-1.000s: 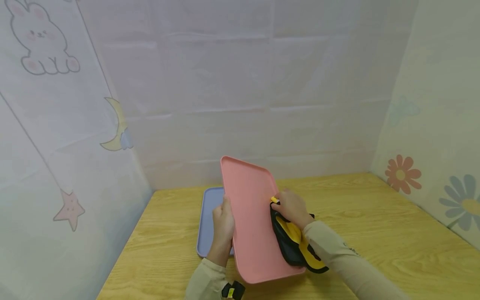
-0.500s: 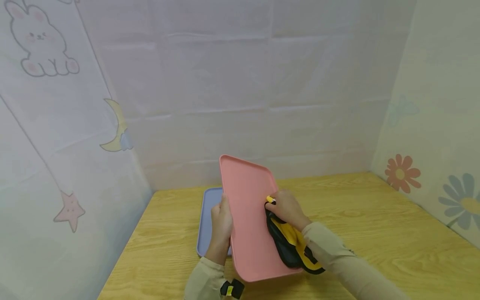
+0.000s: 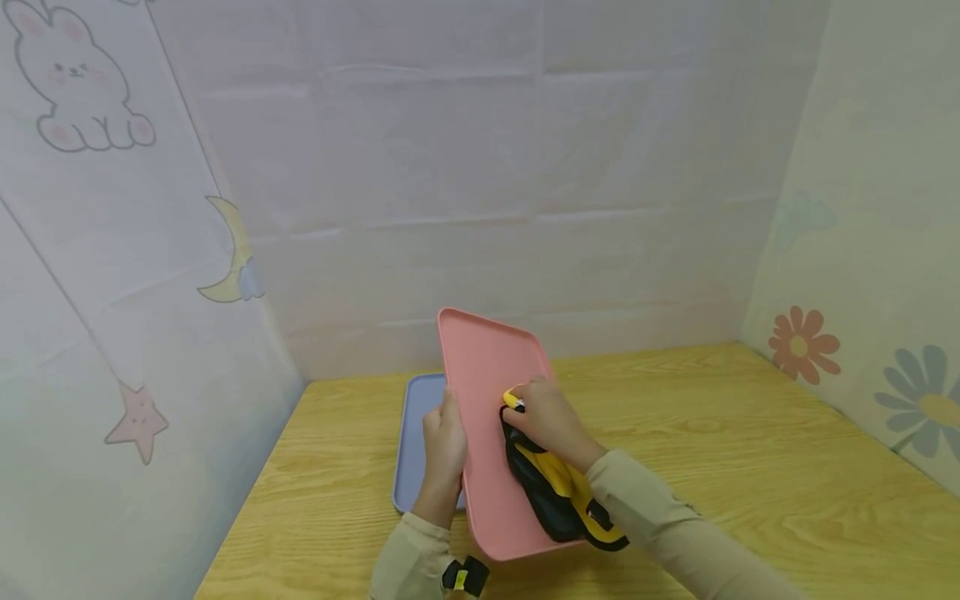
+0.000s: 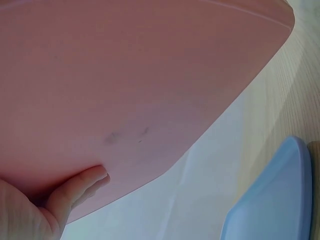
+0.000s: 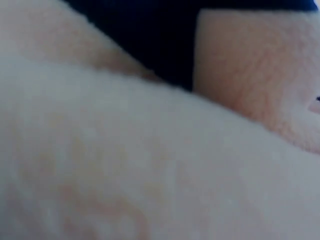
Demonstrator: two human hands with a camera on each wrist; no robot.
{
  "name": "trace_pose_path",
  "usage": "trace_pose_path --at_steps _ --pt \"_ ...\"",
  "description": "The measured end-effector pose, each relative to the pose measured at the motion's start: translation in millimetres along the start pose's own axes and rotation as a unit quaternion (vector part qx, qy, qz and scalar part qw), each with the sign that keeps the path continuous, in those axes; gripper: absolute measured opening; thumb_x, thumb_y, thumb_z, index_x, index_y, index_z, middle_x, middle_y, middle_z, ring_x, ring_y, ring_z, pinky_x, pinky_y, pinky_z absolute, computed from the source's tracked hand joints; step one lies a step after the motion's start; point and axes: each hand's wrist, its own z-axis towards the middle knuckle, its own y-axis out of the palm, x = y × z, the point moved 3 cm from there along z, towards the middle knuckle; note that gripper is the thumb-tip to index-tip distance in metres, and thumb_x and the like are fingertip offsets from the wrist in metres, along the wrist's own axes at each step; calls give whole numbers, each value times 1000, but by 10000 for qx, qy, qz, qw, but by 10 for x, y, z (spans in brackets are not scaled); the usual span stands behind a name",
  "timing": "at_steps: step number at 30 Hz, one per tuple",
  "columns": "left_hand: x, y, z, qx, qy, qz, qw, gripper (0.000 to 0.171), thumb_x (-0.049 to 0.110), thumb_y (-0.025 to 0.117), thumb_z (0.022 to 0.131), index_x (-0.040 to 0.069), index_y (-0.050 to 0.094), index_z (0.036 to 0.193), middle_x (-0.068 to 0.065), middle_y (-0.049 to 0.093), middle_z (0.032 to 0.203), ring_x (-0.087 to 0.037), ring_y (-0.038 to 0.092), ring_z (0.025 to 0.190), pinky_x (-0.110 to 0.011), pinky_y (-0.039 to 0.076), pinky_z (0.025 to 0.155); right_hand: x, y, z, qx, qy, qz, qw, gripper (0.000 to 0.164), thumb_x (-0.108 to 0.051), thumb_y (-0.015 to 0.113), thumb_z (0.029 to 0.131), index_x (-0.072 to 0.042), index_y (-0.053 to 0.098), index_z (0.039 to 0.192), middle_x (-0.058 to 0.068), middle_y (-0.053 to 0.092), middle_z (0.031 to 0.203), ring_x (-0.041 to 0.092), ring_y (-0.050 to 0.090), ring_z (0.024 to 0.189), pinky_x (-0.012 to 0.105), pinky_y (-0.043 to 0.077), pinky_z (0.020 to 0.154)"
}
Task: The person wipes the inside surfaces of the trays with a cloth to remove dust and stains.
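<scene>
My left hand (image 3: 444, 442) grips a pink tray (image 3: 480, 358) by its left edge and holds it tilted up over the table. In the left wrist view, fingers (image 4: 80, 187) press against the tray's underside, which has a few dark marks. My right hand (image 3: 551, 421) holds the upper end of a soft black-and-yellow piece (image 3: 540, 496) with a dark rim, against the tray's face. A small yellow-and-white tip (image 3: 513, 399) pokes out by the right fingertips; cannot tell what it belongs to. Blurred sleeve and skin fill most of the right wrist view.
A blue tray (image 3: 408, 467) lies flat on the wood-grain table (image 3: 690, 417), partly behind the pink tray. Pale printed cloth (image 3: 480, 167) hangs at the back and both sides.
My right hand has moved left across the pink tray, taking the black-and-yellow piece with it. The left hand and the pink tray have barely shifted.
</scene>
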Motion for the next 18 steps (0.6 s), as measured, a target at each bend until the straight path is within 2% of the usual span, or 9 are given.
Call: trace_pose_path --at_steps 5,11,15,18 --pt "-17 10 9 60 -53 -58 10000 48 29 33 98 0 52 65 -6 53 59 -13 51 50 -26 43 47 -145 -14 -6 120 -263 -40 9996 23 -11 64 77 -10 50 59 -2 29 52 15 30 55 26 25 56" --pt "-41 23 16 153 5 181 9997 48 30 33 98 5 46 59 -1 43 54 -10 43 47 -23 38 46 -305 -15 -21 217 -498 94 9985 27 -11 65 76 -11 48 56 -2 28 53 14 30 53 25 24 55" --pt "-46 16 20 263 42 360 9990 47 29 34 98 3 49 61 1 39 55 -11 42 51 -24 37 50 -383 -17 -33 308 -641 192 9973 29 -10 65 76 -11 45 55 -2 27 53 14 29 53 25 23 54" --pt "-55 5 25 389 70 467 9981 47 27 35 97 -1 56 67 0 44 58 -12 45 57 -25 39 56 -426 -13 -45 343 -711 302 9964 31 -9 65 77 -11 43 55 -3 26 54 13 28 53 25 23 54"
